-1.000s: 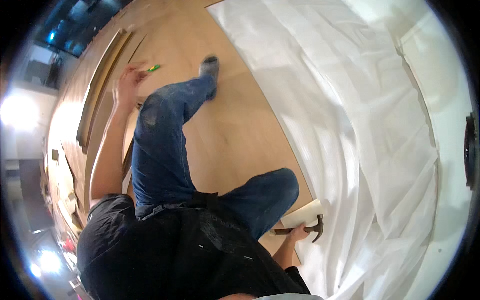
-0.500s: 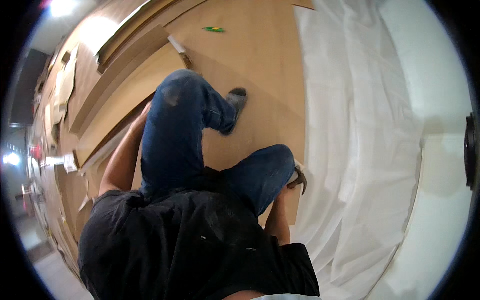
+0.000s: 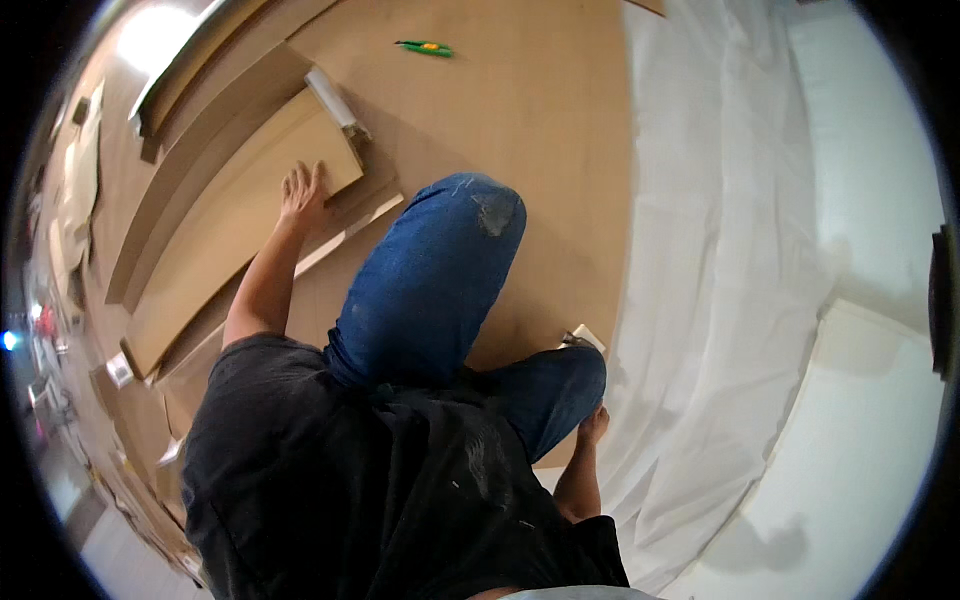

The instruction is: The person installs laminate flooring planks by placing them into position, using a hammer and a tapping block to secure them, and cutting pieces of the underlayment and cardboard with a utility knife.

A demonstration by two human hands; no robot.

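My left hand (image 3: 304, 195) lies flat with its fingers spread on a long light-brown panel (image 3: 235, 225), near the panel's far end. The panel sits in an open cardboard carton, along whose sides run raised cardboard flaps (image 3: 205, 145). My right hand (image 3: 594, 425) is low beside my folded right knee, its fingers largely hidden behind the jeans. Just beyond that knee a dark metal tool head (image 3: 574, 341) shows in part, beside a small whitish block (image 3: 589, 337). Whether my right hand holds that tool's handle is hidden.
A green and yellow utility knife (image 3: 425, 48) lies on the brown board surface (image 3: 540, 130) ahead. Wrinkled white sheeting (image 3: 690, 250) runs along the right, below a pale wall. Torn cardboard pieces (image 3: 78, 200) lie at the far left. White packing pieces (image 3: 332, 97) edge the panel.
My left hand has come out from beside my left leg onto the panel. My left knee has swung right, covering the foot. My right hand, earlier around a claw hammer, now sits lower behind the knee.
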